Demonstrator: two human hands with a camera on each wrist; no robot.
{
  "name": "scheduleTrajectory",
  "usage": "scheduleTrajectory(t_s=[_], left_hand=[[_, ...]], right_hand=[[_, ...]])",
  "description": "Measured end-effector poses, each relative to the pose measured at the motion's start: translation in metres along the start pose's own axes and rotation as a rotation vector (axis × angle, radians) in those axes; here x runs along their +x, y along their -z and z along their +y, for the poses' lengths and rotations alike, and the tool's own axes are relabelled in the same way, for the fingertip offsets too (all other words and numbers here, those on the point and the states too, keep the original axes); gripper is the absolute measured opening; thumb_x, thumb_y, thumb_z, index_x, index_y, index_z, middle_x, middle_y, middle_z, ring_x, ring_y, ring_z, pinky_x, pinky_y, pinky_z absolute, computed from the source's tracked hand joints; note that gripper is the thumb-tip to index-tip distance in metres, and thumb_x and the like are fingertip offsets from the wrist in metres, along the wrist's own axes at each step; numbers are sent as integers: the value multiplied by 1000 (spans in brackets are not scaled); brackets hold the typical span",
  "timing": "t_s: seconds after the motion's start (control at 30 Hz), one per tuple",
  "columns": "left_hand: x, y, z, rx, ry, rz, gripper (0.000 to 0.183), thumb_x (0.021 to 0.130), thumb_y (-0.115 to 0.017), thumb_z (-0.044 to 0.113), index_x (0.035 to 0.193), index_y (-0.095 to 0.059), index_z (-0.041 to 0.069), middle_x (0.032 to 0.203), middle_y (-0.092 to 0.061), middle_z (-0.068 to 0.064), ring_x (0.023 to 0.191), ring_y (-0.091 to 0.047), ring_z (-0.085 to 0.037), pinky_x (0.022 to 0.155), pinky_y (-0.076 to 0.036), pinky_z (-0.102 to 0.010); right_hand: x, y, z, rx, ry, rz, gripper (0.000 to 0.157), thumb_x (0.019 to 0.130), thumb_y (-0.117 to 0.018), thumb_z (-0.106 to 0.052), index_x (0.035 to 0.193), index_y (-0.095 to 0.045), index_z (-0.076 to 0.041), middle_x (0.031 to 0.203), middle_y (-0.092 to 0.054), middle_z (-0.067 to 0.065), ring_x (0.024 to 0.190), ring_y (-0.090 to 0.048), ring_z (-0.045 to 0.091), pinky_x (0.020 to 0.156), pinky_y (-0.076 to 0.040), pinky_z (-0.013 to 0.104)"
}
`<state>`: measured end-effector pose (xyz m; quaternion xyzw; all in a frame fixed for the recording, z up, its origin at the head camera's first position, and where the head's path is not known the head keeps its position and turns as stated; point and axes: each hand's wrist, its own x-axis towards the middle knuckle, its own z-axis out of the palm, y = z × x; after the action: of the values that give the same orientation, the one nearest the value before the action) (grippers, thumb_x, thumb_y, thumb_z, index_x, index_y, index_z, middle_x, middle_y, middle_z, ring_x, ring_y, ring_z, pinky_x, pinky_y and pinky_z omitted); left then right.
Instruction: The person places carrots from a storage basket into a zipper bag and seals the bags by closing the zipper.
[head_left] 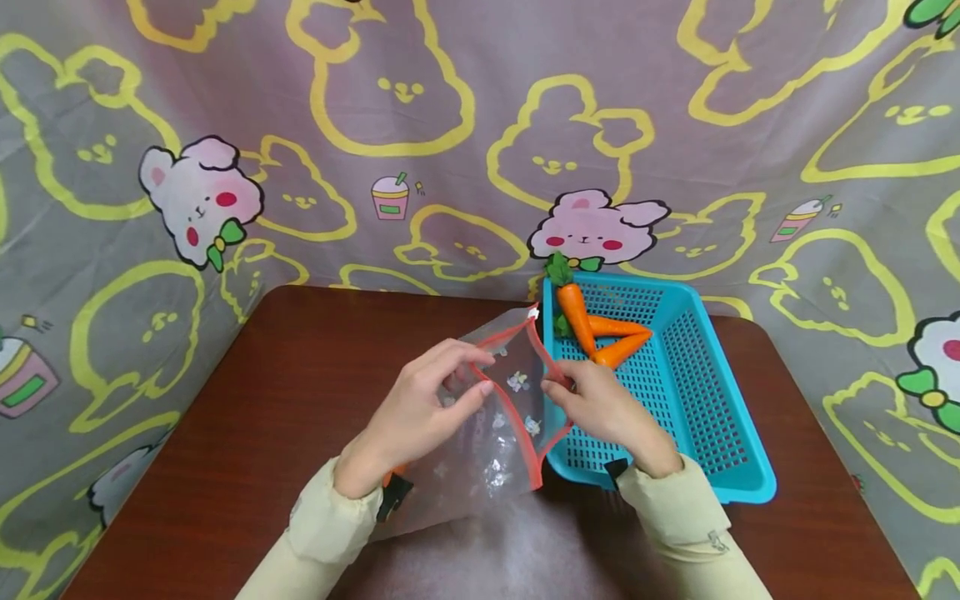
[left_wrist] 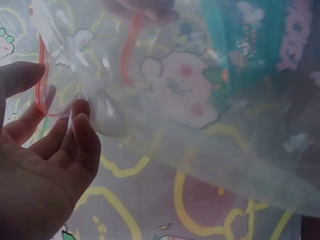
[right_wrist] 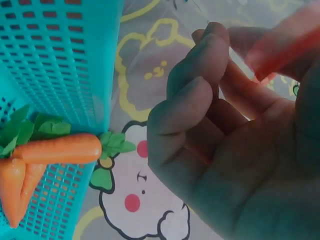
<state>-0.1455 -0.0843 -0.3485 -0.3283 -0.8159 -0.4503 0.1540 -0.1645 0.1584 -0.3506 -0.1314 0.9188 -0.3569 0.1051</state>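
A clear zip bag point(head_left: 480, 450) with red strips along its mouth hangs spread between both hands, its mouth parted toward the right. My left hand point(head_left: 423, 404) pinches the near-left red strip; in the left wrist view, the thumb and fingertips lie around that strip. On the opposite side of the mouth, my right hand point(head_left: 603, 408) grips the other red strip with curled fingers. Small printed figures show on the clear plastic. Just right of the bag, several orange carrots point(head_left: 576, 310) with green tops lie in a turquoise basket point(head_left: 733, 425).
The basket stands on the right part of a dark brown table point(head_left: 300, 392), its left rim close to the bag and right hand. Behind the table hangs a grey cloth point(head_left: 465, 75) with yellow outlines and cartoon rabbits.
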Motion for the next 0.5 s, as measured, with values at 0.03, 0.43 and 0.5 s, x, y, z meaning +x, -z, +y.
scheduleTrajectory(t_s=[0.03, 0.43, 0.5], left_hand=[[0, -2, -1, -14, 7, -3, 24, 88, -69, 16, 112, -64, 16, 104, -63, 6, 80, -56, -4, 68, -50, -23], [-9, -22, -9, -129, 84, 0, 19, 87, -71, 12, 104, -61, 14, 98, -65, 2, 81, -60, -7, 72, -54, -27], [-9, -20, -7, -92, 73, 26, 19, 87, -71, 13, 104, -62, 14, 98, -65, 1, 83, -58, -8, 73, -52, -27]], right_hand=[[-1, 1, 0, -9, 2, 5, 18, 95, -59, -21, 88, -63, -5, 65, -54, 5, 50, -47, 17, 50, -45, 28], [-3, 12, 11, -93, 4, 24, 16, 94, -62, -17, 85, -61, -4, 60, -50, 2, 48, -45, 16, 48, -41, 27], [-4, 13, 13, -100, -1, 22, 15, 93, -62, -17, 86, -62, -5, 61, -51, 3, 49, -45, 16, 49, -41, 27]])
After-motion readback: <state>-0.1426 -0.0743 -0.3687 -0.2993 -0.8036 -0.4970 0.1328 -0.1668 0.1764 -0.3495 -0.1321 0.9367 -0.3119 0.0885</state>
